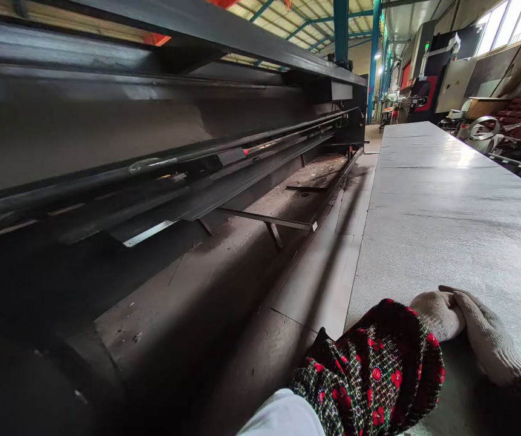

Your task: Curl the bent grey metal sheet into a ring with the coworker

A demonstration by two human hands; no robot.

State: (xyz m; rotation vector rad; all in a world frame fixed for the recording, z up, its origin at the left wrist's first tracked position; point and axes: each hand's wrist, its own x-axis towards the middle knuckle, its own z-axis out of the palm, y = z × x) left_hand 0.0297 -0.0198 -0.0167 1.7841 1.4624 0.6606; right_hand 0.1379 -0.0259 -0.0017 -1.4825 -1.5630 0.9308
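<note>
Both my hands wear pale knit gloves and rest on a large grey metal sheet (446, 200) at the lower right. My left hand (435, 312) comes out of a dark flowered sleeve cover (378, 369); its fingers are hidden under the other hand. My right hand (487, 336) lies across the left one with its fingers stretched out flat and together, holding nothing. The sheet runs far away from me along a long dark machine (151, 121).
The machine's low dark bed (242, 290) lies to the left of the sheet, with thin metal bars (264, 219) standing on it. More machines (428, 85), teal pillars (340, 30) and coiled metal scrap (482, 130) stand at the far right.
</note>
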